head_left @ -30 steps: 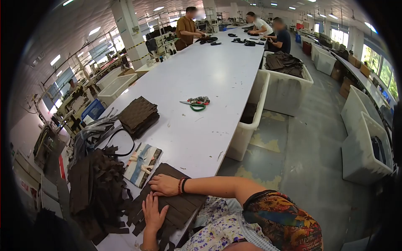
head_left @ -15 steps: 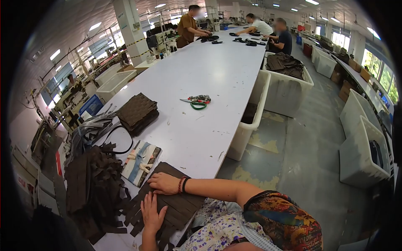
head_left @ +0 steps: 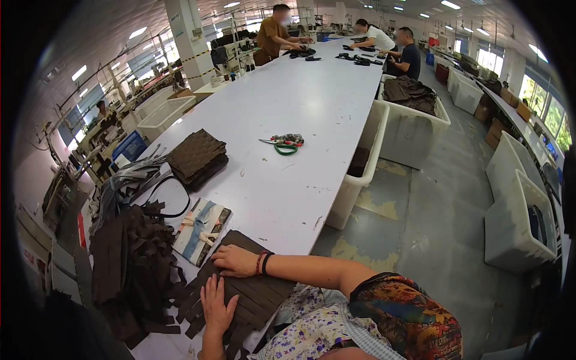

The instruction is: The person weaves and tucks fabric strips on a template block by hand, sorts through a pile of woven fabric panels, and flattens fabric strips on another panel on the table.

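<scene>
1. Nearest me, the left hand [head_left: 218, 305] lies palm down on brown woven strips [head_left: 263, 300], thumb apart from the fingers, its grip open.
2. The right hand [head_left: 237, 261], a beaded bracelet [head_left: 259, 264] at its wrist, rests just above it on those strips; I can't tell whether its grip pinches any.
3. The strips lie at the bench's [head_left: 288, 90] near end, between a loose brown heap [head_left: 132, 270] and the person's flowered apron [head_left: 309, 330].
4. Just beyond sit a tied bundle [head_left: 202, 231] and a black loop [head_left: 174, 211].
5. Next comes a brown woven stack [head_left: 197, 159], with green-handled scissors [head_left: 284, 144] well to its right.
6. At the far end, three people work around black pieces [head_left: 360, 59].
</scene>
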Available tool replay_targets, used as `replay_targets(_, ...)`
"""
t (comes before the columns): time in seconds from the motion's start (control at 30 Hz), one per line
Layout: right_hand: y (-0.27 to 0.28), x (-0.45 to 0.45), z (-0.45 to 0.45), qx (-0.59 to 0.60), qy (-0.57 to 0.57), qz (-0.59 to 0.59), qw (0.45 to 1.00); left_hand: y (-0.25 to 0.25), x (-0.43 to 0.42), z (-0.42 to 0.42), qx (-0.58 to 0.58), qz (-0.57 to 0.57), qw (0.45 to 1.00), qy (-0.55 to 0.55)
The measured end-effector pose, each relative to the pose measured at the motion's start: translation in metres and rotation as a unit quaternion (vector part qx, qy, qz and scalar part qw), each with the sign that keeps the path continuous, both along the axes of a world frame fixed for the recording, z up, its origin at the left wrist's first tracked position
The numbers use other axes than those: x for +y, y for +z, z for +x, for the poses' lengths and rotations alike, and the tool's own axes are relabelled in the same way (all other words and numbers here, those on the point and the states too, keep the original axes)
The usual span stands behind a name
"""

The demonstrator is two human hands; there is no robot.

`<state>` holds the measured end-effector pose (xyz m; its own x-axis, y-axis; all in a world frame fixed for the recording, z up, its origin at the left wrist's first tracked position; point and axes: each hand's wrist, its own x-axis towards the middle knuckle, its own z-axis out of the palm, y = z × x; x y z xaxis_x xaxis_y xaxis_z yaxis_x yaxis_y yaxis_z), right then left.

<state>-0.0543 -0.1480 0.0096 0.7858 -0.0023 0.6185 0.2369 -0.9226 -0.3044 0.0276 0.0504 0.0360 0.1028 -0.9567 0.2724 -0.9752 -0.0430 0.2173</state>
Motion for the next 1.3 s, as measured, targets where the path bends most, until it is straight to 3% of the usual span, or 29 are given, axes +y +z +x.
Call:
replay_targets(1.17,0.0024,-0.0005,-0.0020,0.029,0.006,0.009,1.000,0.0015,0.0007,-0.0015,0.003,-0.004,1.000,0.001)
replay_targets(1.3,-0.0002,-0.0001,-0.0003,-0.016,0.000,0.008,1.000,0.0021,0.0005,-0.0020,0.003,-0.002,1.000,0.003)
